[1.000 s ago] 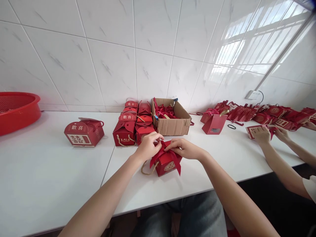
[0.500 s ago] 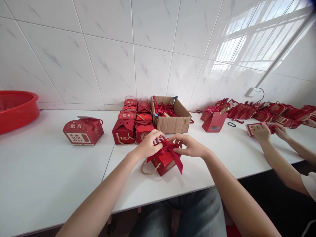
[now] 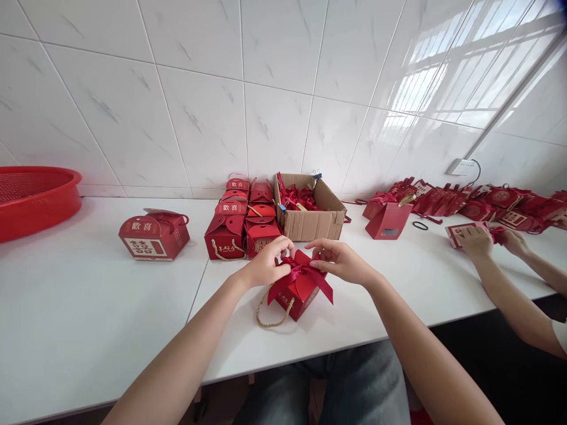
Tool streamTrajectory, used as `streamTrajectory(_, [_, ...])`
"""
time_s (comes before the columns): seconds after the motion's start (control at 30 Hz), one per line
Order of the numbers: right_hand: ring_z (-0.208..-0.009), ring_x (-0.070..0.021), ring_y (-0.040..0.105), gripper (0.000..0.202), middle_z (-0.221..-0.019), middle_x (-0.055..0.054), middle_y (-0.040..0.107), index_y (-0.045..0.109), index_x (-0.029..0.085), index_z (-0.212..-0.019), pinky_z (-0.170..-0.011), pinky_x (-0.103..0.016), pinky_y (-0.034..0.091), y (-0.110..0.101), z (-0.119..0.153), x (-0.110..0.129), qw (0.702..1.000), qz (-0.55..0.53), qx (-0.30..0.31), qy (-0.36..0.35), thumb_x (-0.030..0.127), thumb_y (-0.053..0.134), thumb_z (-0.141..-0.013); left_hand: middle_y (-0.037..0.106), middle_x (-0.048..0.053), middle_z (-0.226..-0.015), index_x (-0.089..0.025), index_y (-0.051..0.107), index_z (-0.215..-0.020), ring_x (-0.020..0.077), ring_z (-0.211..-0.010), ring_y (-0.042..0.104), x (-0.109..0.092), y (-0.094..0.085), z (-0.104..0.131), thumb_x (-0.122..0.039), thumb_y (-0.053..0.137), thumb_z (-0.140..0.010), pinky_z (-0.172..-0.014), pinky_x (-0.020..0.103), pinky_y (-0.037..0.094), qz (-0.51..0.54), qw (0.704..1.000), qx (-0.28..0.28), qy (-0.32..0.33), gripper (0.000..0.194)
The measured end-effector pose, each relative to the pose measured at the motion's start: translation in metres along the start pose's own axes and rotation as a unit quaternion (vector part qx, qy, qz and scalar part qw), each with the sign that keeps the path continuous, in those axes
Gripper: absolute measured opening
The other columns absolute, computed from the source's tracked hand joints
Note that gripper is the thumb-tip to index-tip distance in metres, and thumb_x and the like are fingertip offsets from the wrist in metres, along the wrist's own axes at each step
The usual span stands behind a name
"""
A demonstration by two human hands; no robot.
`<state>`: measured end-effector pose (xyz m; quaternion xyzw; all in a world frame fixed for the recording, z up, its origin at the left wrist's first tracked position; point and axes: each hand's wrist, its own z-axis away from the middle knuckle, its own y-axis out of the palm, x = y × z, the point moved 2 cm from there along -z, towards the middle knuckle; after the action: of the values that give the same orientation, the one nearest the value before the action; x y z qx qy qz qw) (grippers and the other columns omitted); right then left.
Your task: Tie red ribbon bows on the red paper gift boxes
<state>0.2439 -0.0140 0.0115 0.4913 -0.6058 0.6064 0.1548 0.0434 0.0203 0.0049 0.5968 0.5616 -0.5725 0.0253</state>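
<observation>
A small red gift box with gold print stands on the white table in front of me, turned at an angle. Its beige rope handle hangs down on the left side. Across its top lies a dark red ribbon bow, its two tails draped over the sides. My left hand pinches the bow's left loop between thumb and fingers. From the other side my right hand grips the right loop, with thumb and fingertips closed on the ribbon.
Behind the box are rows of red gift boxes and a cardboard box of ribbons. A larger red box and a red plastic basket stand left. At right, another person's hands hold a red box near a red pile.
The gift box has turned slightly, and its front corner now sits a little lower and to the right. Both my hands stay at the bow, spreading its loops.
</observation>
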Motion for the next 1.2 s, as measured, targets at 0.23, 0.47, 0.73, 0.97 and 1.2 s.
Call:
streamTrajectory(0.23, [-0.068, -0.0108, 0.054, 0.039, -0.093, -0.004, 0.06, 0.054, 0.022, -0.121, -0.067, -0.027, 0.051, 0.0, 0.0, 0.005, 0.996, -0.033, 0.073, -0.045, 0.03, 0.059, -0.083, 0.05, 0.002, -0.089, -0.019, 0.051, -0.074, 0.0144, -0.079, 0.05, -0.002, -0.002, 0.0, -0.011, 0.045, -0.071, -0.063, 0.025, 0.041, 0.027, 0.999, 0.032, -0.017, 0.01])
streamTrajectory(0.47, [-0.065, -0.0115, 0.051, 0.03, -0.088, -0.004, 0.064, 0.059, 0.022, -0.114, -0.061, -0.026, 0.047, 0.003, -0.002, 0.008, 0.997, 0.052, 0.046, -0.033, 0.031, 0.055, -0.086, 0.053, 0.002, -0.087, -0.019, 0.05, -0.072, 0.0151, -0.077, 0.051, 0.005, -0.004, 0.004, -0.017, 0.048, -0.077, -0.071, 0.029, 0.043, 0.016, 1.0, 0.003, -0.017, 0.006])
streamTrajectory(0.73, [-0.064, -0.0117, 0.05, 0.024, -0.081, -0.002, 0.065, 0.065, 0.021, -0.103, -0.059, -0.024, 0.044, 0.007, -0.005, 0.011, 0.995, 0.077, 0.05, -0.024, 0.032, 0.058, -0.084, 0.053, 0.004, -0.097, -0.019, 0.051, -0.069, 0.017, -0.085, 0.053, 0.005, -0.002, 0.006, -0.017, 0.049, -0.073, -0.08, 0.032, 0.044, 0.096, 0.995, 0.029, -0.014, 0.005])
streamTrajectory(0.97, [-0.063, -0.0117, 0.054, 0.026, -0.088, -0.004, 0.067, 0.067, 0.02, -0.097, -0.057, -0.025, 0.045, 0.009, -0.007, 0.003, 0.998, -0.008, 0.051, 0.038, 0.04, 0.06, -0.082, 0.052, 0.004, -0.104, -0.019, 0.047, -0.064, 0.0196, -0.091, 0.051, 0.012, 0.002, 0.006, -0.011, 0.037, -0.07, -0.077, 0.034, 0.045, 0.119, 0.992, 0.04, -0.022, 0.014])
streamTrajectory(1.2, [-0.063, -0.0132, 0.054, 0.026, -0.076, -0.003, 0.067, 0.07, 0.019, -0.084, -0.055, -0.025, 0.042, 0.018, -0.012, 0.012, 0.999, 0.031, 0.014, 0.042, 0.042, 0.059, -0.082, 0.057, 0.005, -0.111, -0.02, 0.049, -0.065, 0.0244, -0.113, 0.043, 0.01, -0.001, 0.007, -0.019, 0.043, -0.077, -0.096, 0.042, 0.039, 0.068, 0.998, 0.003, -0.02, 0.014])
